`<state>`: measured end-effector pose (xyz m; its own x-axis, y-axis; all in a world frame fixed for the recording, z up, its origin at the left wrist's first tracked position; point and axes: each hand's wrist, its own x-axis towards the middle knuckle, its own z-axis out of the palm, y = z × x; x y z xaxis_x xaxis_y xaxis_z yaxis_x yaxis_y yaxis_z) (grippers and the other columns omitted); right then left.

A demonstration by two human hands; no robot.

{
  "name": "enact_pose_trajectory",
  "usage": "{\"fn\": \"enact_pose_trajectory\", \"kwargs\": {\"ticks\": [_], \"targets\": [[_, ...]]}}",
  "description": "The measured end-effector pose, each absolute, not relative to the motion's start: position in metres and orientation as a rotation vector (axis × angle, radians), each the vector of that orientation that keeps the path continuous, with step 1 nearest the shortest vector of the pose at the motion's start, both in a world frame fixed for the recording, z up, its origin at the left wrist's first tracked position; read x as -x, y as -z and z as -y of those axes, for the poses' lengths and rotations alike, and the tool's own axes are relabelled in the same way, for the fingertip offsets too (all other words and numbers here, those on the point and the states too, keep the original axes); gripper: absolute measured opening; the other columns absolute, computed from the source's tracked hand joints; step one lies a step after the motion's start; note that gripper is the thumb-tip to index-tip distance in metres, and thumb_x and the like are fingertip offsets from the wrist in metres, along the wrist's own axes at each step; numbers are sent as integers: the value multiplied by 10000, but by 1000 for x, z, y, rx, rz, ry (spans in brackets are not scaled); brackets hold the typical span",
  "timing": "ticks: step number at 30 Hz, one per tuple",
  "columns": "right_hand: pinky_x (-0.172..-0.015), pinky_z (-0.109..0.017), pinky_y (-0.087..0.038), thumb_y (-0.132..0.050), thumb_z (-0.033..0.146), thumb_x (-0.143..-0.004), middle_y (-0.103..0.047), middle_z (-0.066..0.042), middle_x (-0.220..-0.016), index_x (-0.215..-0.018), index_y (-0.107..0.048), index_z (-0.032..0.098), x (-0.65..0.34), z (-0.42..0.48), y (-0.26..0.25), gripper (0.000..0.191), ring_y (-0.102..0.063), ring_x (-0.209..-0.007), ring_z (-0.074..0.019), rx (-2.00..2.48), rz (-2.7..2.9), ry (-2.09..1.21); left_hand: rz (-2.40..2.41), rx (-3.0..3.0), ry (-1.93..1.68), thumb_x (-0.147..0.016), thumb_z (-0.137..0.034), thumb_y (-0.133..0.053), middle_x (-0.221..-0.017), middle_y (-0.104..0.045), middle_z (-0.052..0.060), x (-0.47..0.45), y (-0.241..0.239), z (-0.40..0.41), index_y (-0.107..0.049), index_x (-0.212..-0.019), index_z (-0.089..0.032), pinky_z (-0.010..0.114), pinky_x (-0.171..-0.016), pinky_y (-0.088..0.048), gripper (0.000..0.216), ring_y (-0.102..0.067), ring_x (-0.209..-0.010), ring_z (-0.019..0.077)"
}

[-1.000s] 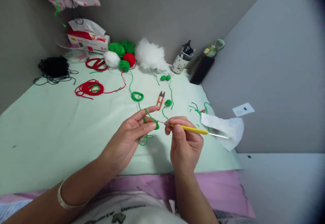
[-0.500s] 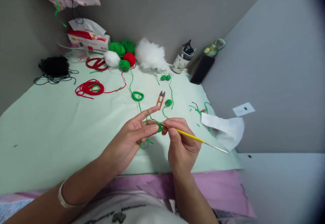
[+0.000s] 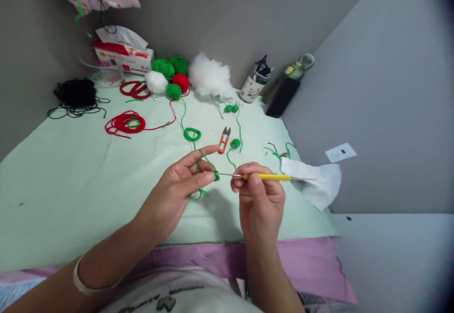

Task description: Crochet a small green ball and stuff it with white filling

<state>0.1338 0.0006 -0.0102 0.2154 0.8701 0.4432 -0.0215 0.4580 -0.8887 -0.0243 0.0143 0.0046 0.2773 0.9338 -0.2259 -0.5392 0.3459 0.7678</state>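
My left hand (image 3: pixel 180 185) pinches a small green crochet piece (image 3: pixel 216 176) between thumb and fingers. Green yarn runs from the piece over the raised index finger, and a loose green loop (image 3: pixel 198 195) hangs below. My right hand (image 3: pixel 260 195) grips a crochet hook (image 3: pixel 269 177) by its yellow handle, held nearly level. The hook's metal tip reaches the green piece; the exact stitch is too small to make out. Just beyond the left index fingertip lie orange thread snips (image 3: pixel 224 140). A finished-looking green ball (image 3: pixel 235 143) with a yarn tail rests behind my right hand.
Several yarn balls (image 3: pixel 173 91) and white stuffing (image 3: pixel 211 76) stand along the back wall. Red yarn (image 3: pixel 129 122), black yarn (image 3: pixel 75 93) and red-handled scissors (image 3: pixel 135 89) lie at left. At right are yarn scraps (image 3: pixel 278 152), white tissue (image 3: pixel 314 183), a pen cup (image 3: pixel 254 86) and a bottle (image 3: pixel 287 83).
My right hand has shifted slightly right, away from my left, and the hook has swung from slanting to nearly level. My left hand, with the green piece, has moved a little left.
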Motion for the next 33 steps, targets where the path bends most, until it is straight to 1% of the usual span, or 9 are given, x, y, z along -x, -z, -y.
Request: {"fn": "enact_pose_trajectory", "kwargs": {"ticks": [5, 9, 13, 15, 18, 21, 23, 26, 33], "targets": [[-765, -362, -590, -667, 102, -956, -757, -68, -1028, -1069, -812, 286, -131, 3, 15, 260, -714, -925, -205, 947, 1529, -184, -744, -595, -1013, -809, -255, -884, -768, -634, -37, 17, -4, -12, -753, -1327, -243, 264, -724, -421, 535, -457, -666, 109], [-619, -318, -542, -591, 170, -1022, -702, -21, -834, -1012, -792, 268, -135, 0, 9, 224, -641, -690, -155, 930, 1274, -500, -698, -550, -1001, -851, -268, -851, -698, -533, -65, 21, -4, -16, -803, -1233, -211, 248, -742, -433, 390, -360, -603, 83], [-700, -338, -576, -655, 119, -975, -749, -47, -936, -1090, -797, 279, -133, 3, 8, 243, -697, -841, -188, 954, 1494, -357, -730, -577, -1044, -787, -232, -903, -799, -634, -36, 20, -7, -14, -797, -1239, -272, 223, -717, -426, 465, -474, -694, 98], [-752, -348, -583, -674, 83, -949, -766, -58, -985, -1124, -799, 281, -134, 4, 7, 292, -701, -899, -194, 955, 1549, -213, -687, -532, -963, -808, -259, -893, -714, -573, -57, 21, -8, -13, -805, -1228, -249, 244, -790, -470, 430, -395, -611, 80], [-651, -314, -551, -633, 147, -990, -723, -31, -855, -1012, -806, 264, -139, 2, 3, 210, -647, -736, -159, 911, 1305, -400, -614, -502, -882, -847, -289, -856, -649, -474, -83, 26, -8, -15, -840, -1145, -200, 295, -903, -506, 311, -255, -543, 63], [-564, -282, -506, -642, 232, -1001, -681, -14, -794, -925, -797, 246, -138, -1, 2, 174, -593, -626, -131, 862, 1154, -696, -659, -577, -949, -830, -261, -860, -771, -594, -37, 27, -6, -16, -844, -1137, -239, 254, -789, -490, 308, -376, -599, 80], [-615, -291, -530, -668, 250, -993, -712, -23, -836, -938, -800, 247, -135, -2, 4, 143, -633, -694, -144, 865, 1189, -782, -700, -629, -987, -814, -241, -873, -826, -646, -17, 25, -6, -15, -840, -1143, -275, 237, -714, -454, 332, -481, -686, 107], [-702, -319, -560, -681, 268, -992, -748, -38, -893, -970, -803, 250, -131, -1, 8, 125, -679, -822, -175, 914, 1236, -779, -703, -669, -993, -816, -237, -876, -843, -692, -4, 20, -5, -13, -840, -1129, -295, 249, -754, -454, 321, -571, -793, 139], [-695, -322, -543, -667, 320, -1007, -759, -42, -906, -972, -809, 249, -136, -1, 8, 162, -655, -757, -159, 940, 1197, -867, -753, -702, -1026, -818, -242, -871, -879, -676, -4, 22, -4, -12, -820, -1196, -294, 281, -786, -456, 385, -611, -820, 151]]}}
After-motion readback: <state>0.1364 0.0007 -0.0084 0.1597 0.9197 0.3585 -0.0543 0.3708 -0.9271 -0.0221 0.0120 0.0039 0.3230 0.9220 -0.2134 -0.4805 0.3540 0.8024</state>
